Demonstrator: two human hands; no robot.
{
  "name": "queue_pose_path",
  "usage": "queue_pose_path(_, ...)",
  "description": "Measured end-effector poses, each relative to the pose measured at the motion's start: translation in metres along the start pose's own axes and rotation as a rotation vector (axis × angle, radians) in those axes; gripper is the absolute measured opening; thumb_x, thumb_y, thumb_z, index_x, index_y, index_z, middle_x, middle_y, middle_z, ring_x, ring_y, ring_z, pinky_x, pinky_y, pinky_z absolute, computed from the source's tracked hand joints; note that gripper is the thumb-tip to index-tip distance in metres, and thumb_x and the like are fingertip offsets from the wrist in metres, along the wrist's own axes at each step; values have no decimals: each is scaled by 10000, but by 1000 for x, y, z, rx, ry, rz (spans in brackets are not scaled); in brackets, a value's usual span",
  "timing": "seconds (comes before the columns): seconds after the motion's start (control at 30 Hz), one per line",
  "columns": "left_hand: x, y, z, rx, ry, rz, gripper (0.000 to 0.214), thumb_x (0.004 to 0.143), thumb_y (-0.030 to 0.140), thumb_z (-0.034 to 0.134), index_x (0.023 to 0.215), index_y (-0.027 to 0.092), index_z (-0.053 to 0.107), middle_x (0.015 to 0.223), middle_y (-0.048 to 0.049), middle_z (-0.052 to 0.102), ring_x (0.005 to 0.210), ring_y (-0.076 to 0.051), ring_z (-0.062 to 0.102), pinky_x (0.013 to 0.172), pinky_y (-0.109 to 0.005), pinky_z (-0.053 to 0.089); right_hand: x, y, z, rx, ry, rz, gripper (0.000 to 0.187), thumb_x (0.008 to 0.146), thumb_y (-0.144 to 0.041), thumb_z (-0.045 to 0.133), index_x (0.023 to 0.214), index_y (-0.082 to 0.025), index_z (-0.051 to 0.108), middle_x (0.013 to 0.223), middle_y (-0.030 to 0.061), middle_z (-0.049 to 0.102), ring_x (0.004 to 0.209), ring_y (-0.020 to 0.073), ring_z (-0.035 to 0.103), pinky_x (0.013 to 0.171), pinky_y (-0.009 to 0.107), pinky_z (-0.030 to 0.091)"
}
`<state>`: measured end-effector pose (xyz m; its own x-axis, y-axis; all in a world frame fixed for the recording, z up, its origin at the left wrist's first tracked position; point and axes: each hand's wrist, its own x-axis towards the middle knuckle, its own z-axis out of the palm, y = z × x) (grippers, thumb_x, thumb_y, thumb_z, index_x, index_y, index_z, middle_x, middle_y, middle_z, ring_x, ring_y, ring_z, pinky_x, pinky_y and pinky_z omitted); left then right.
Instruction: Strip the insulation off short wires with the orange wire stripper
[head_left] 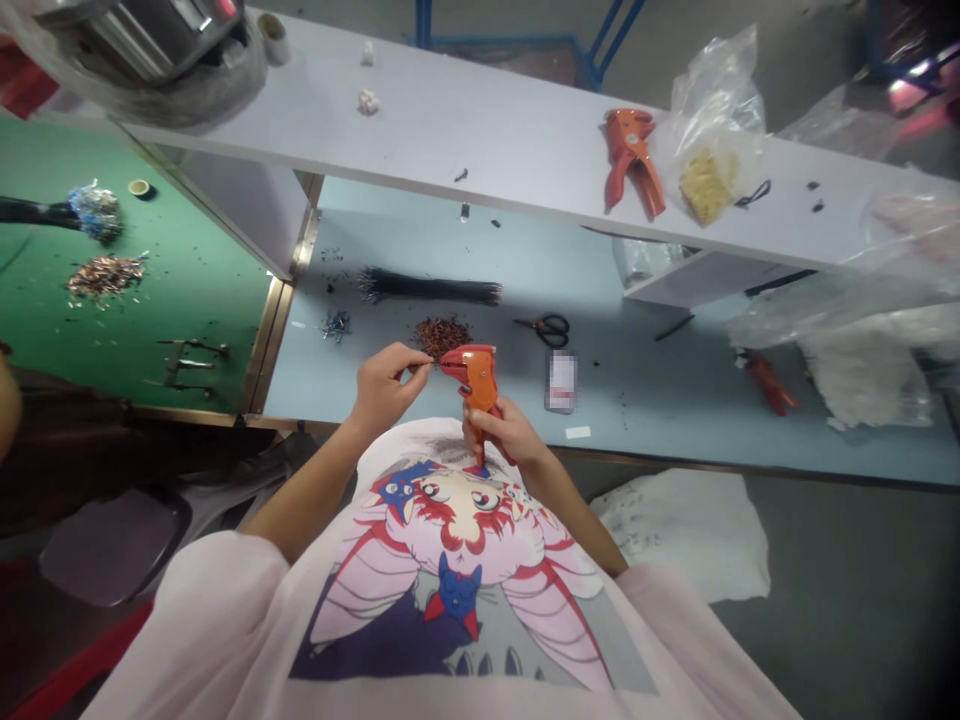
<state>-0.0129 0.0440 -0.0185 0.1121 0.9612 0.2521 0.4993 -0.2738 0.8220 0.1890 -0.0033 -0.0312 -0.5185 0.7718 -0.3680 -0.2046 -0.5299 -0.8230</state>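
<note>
Head view looks down on a pale blue workbench [322,390], where the right hand [504,432] clenches an orange wire stripper [477,378] by its handles, nose tilted up and toward the left. The left hand [384,388] pinches a thin dark wire [421,367] between its fingertips, the wire running nearly level toward the stripper's nose, just beside it; its tip is too small to make out.

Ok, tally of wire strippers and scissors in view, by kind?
Wire strippers: 2 (one wire stripper in the right hand, one orange wire stripper on the white shelf)
Scissors: 1
Total: 3
Not counted: a half-hidden orange tool, kind unclear.
</note>
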Motion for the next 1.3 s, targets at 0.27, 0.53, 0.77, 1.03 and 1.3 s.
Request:
queue_pose_path(0.27, -6, -4, 1, 38, -30, -26, 123, 802, 244, 549, 798, 203, 665, 709, -14, 619, 623, -112, 511, 604, -236, 382, 0, 5, -3, -24, -34, 46, 283, 807, -405, 590, 720, -172, 455, 488, -44, 509, 378, 94, 481, 355, 206, 412)
queue_pose_path(0.53, -6, -6, 3, 32, -39, -40, 134, 808, 267, 540, 802, 203, 658, 716, -17, 618, 629, -117, 506, 597, -241, 372, 0, 5, -2, 11, -27, 59, 286, 792, -404, 602, 711, -166, 467, 482, -47, 496, 374, 91, 464, 369, 215, 418)
queue_pose_path(0.77, -6, -1, 0, -24, -43, -66, 145, 803, 282, 546, 761, 191, 650, 685, -16, 609, 597, -111, 489, 579, -236, 366, -2, -2, -1, 166, -65, 75, 330, 729, -404, 667, 887, -147, 531, 643, 8, 588, 530, 137, 578, 498, 268, 497)
queue_pose_path(1.03, -7, 3, -1, -107, -44, -163, 192, 787, 329, 556, 715, 181, 654, 642, -6, 604, 538, -99, 449, 526, -227, 356, -9, -13, -1, 126, -98, 77, 357, 715, -370, 689, 945, -131, 556, 759, 54, 633, 671, 181, 627, 606, 316, 527)
queue_pose_path(1.3, -5, 4, -4, -152, -72, -180, 175, 781, 305, 557, 702, 175, 643, 643, -2, 595, 571, -104, 468, 557, -224, 366, -3, -13, -1, 11, -110, 71, 265, 761, -371, 649, 834, -146, 529, 631, 8, 597, 513, 138, 592, 478, 261, 500)
